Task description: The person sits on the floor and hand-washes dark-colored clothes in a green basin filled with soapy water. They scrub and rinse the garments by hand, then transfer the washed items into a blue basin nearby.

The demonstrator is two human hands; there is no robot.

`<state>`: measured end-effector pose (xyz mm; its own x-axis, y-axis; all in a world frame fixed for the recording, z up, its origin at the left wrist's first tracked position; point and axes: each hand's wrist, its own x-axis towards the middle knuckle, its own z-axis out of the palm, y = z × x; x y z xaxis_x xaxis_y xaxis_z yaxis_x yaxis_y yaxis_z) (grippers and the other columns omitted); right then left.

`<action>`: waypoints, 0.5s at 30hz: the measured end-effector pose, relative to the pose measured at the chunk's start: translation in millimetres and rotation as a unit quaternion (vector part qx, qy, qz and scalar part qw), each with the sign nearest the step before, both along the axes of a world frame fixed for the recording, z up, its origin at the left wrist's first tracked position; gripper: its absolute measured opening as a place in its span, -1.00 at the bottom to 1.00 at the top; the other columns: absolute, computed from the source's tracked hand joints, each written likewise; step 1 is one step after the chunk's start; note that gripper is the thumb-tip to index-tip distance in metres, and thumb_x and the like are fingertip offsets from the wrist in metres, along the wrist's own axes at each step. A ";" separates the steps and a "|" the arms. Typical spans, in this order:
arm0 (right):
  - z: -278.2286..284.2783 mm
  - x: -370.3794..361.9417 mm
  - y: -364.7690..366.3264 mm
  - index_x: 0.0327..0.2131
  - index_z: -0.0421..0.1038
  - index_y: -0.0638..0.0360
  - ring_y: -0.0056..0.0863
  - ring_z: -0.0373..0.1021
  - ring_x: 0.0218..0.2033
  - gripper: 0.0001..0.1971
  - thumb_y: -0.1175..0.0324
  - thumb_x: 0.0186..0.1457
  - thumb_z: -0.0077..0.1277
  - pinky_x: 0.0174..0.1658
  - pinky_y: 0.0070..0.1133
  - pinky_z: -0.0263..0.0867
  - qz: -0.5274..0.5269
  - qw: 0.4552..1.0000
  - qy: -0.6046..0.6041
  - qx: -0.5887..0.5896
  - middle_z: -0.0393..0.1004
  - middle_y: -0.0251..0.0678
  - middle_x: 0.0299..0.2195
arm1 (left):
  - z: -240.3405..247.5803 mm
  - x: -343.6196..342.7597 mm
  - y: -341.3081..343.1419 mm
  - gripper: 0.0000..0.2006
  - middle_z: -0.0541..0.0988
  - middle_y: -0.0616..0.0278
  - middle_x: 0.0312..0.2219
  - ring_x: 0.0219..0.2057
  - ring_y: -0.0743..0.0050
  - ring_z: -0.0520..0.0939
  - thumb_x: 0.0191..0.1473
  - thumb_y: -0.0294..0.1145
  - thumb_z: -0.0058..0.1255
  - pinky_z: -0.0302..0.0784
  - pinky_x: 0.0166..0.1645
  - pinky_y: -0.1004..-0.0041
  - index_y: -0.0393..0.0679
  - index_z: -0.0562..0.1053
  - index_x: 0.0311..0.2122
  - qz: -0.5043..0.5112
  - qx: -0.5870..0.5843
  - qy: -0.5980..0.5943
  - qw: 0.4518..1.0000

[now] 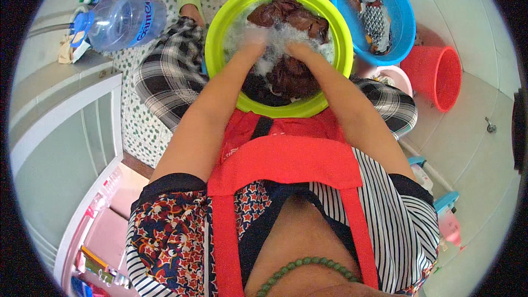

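Observation:
A yellow-green basin (345, 49) stands between my knees, holding water with white suds (236, 36). Wet dark brown clothing (291, 8) bulges out of the foam at the far side, and more brown cloth (291, 77) lies at the near side beside a black piece (258, 89). My left hand (254, 45) dips into the suds left of the middle, blurred, its fingers hidden. Just right of it, my right hand (298, 49) reaches into the foam by the near brown cloth; its fingers are hidden too. What either hand grips, if anything, does not show.
A blue basin (407, 27) with wet patterned clothes stands at the far right. Beside it are a red bucket (434, 77) and a small pale pink basin (400, 77). A large clear water bottle (129, 21) lies at the far left, near a white-framed glass door (71, 132).

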<state>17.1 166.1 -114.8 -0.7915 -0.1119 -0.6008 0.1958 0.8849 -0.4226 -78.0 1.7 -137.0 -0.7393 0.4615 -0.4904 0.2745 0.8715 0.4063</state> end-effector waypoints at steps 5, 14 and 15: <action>51.3 -4.6 14.0 -0.01 0.34 0.10 -0.12 0.28 0.02 -0.54 0.09 0.05 -0.01 0.07 -0.37 0.20 -0.147 0.971 0.127 -0.142 0.36 0.01 -0.05 | 85.3 -13.5 -9.2 -0.80 0.54 -0.06 -0.32 -0.29 -0.01 0.55 -0.08 -0.45 0.03 0.44 -0.15 0.19 -0.09 0.45 -0.25 0.084 0.166 -0.053 0.981; 162.0 34.2 -48.9 0.09 0.20 -0.06 -0.04 0.17 0.08 -0.33 0.36 -0.17 0.21 0.08 -0.32 0.19 -0.081 0.888 0.445 -0.082 0.07 -0.03 0.13 | 191.0 36.0 -4.4 -0.57 0.32 0.10 0.02 0.01 0.09 0.38 0.19 -0.01 -0.23 0.34 -0.01 0.02 -0.06 0.23 0.04 0.396 0.530 -0.481 0.576; 147.4 31.1 -37.2 0.00 0.31 0.02 -0.08 0.29 -0.04 -0.45 0.42 -0.16 0.18 0.00 -0.36 0.26 -0.103 0.864 0.488 -0.068 0.27 -0.05 0.00 | 192.5 33.1 -8.4 -0.49 0.32 0.05 0.02 0.03 0.00 0.35 0.20 0.05 -0.30 0.33 0.00 -0.02 -0.13 0.16 0.08 0.388 0.511 -0.546 0.539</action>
